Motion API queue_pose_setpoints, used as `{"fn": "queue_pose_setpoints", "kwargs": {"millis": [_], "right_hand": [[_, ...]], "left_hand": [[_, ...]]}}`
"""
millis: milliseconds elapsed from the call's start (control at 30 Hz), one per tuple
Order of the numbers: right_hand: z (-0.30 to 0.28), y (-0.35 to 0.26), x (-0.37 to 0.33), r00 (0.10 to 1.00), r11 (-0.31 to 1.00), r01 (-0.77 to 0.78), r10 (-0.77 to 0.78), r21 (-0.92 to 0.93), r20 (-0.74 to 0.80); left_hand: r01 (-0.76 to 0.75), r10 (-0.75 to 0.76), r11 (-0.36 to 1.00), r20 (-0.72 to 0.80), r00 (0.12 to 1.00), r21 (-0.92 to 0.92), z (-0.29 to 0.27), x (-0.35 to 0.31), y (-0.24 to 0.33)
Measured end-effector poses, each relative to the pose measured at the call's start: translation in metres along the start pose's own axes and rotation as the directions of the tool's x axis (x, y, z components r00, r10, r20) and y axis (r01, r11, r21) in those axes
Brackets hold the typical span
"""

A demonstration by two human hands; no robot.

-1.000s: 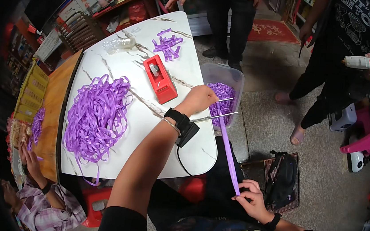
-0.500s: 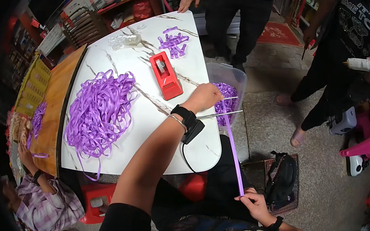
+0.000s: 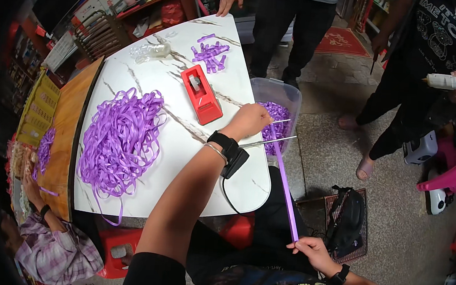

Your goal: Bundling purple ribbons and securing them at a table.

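A purple ribbon (image 3: pixel 285 188) is stretched straight between my hands, running from the table's right edge down toward my lap. Its far end is pinched in the fingers of my left hand (image 3: pixel 250 121), above the edge of the white table. My right hand (image 3: pixel 311 250) pinches the near end, low on the right. The ribbon crosses two thin metal rods (image 3: pixel 270 141) that stick out past the table edge beside my left hand; where they begin is hidden by my wrist. Below them stands a clear plastic bin (image 3: pixel 296 102) holding many purple ribbon pieces (image 3: pixel 276 113).
A big tangle of purple ribbon (image 3: pixel 120 142) lies on the white table's left. A red tape dispenser (image 3: pixel 201 96), short ribbon pieces (image 3: pixel 211 57) and clear plastic wrap (image 3: pixel 150 51) lie farther back. People stand beyond; one holds a glue gun (image 3: pixel 446 81). A black bag (image 3: pixel 348 220) is on the right.
The view has shifted slightly. My hands keep their pinch on both ends of the ribbon, which stays taut across the rods.
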State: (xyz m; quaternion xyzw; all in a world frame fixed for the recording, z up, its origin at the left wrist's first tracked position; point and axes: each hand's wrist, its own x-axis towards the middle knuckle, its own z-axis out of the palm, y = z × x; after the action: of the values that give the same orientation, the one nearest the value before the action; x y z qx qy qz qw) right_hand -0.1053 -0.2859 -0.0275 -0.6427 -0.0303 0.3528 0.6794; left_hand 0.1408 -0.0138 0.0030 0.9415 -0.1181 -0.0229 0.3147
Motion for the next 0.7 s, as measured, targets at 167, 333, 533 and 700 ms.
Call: {"fn": "queue_pose_setpoints", "kwargs": {"millis": [167,333,533,700], "right_hand": [[0.0005,-0.0022,0.0015,0.999,0.999,-0.033,0.033,-0.006,0.002],[0.0032,-0.0037,0.0021,0.998,0.998,-0.059,0.059,-0.017,0.019],[0.0023,0.0008,0.0040,0.996,0.997,-0.076,0.077,-0.011,0.034],[0.0021,0.0000,0.0041,0.998,0.999,-0.042,0.040,0.031,0.054]], "left_hand": [[-0.036,0.036,0.999,-0.003,0.999,0.016,-0.0049,-0.0033,0.0006],[-0.034,0.034,0.999,-0.017,0.999,0.002,-0.0031,-0.0048,-0.0024],[-0.036,0.036,0.999,-0.017,0.999,0.006,-0.0030,-0.0046,-0.0013],[-0.041,0.041,0.999,-0.011,0.999,0.033,-0.0031,-0.0040,-0.0022]]}}
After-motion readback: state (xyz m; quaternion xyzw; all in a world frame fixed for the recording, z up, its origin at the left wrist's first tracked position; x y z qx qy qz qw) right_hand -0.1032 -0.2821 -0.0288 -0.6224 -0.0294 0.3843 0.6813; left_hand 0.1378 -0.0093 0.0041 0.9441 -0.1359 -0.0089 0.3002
